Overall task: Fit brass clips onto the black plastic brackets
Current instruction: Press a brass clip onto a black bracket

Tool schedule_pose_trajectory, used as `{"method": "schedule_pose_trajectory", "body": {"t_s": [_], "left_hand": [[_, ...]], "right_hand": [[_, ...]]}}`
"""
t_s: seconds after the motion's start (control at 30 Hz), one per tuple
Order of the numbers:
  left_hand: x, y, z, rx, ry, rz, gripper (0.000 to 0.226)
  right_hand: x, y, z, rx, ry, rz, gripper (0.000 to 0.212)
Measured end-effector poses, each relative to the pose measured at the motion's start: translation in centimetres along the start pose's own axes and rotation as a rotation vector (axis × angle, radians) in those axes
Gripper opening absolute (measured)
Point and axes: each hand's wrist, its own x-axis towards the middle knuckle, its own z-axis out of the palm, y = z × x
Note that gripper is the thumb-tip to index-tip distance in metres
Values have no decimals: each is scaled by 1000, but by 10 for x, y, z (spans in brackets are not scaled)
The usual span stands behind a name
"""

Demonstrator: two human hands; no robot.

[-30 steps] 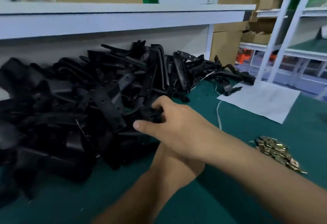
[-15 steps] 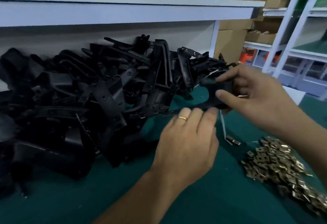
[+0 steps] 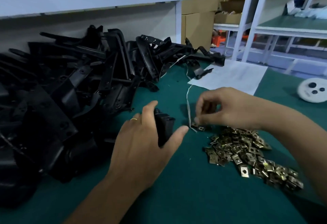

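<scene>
My left hand [image 3: 145,140] grips a black plastic bracket [image 3: 163,128] between thumb and fingers, just above the green table [image 3: 185,197]. My right hand [image 3: 228,108] reaches down to the near edge of the brass clip pile [image 3: 247,154] and pinches one brass clip [image 3: 196,125] with its fingertips. A big heap of black brackets [image 3: 70,99] fills the left and back of the table.
A thin white string [image 3: 188,103] trails across the table between my hands. A white paper sheet [image 3: 233,76] lies at the back right, and a white round disc [image 3: 313,92] sits at the far right. White shelving and cardboard boxes [image 3: 198,22] stand behind.
My right hand let go of the bracket and dropped to the clip pile. My left hand took the bracket and lowered it toward the table. The view shifted right.
</scene>
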Motion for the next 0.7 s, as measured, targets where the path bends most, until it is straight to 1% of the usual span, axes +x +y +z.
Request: {"method": "schedule_pose_trajectory", "body": {"t_s": [0.03,0.1,0.17,0.23,0.37,0.47,0.57,0.63,0.67,0.7], "left_hand": [[0,-2,2,-37,-25,7,105],[1,-5,5,-137,-76,26,97],[2,-9,8,-166,-132,80,93],[1,-11,12,-133,-187,125,94],[1,-15,13,-176,-264,96,96],[1,-17,9,-179,-247,82,90],[2,-11,8,-54,-201,144,84],[4,-8,8,3,-177,166,80],[4,-9,9,16,-166,164,78],[4,-10,9,19,-157,159,75]], "right_hand": [[0,5,0,-110,-39,64,24],[2,9,2,-216,-60,128,30],[5,11,5,-232,-44,135,29],[6,12,7,-214,-41,131,24],[2,13,8,-202,-46,119,19],[1,10,10,-130,-11,114,18],[2,8,9,-27,51,112,9],[3,5,11,-13,64,74,12],[3,3,13,46,51,57,15],[3,1,15,157,33,48,16]]}}
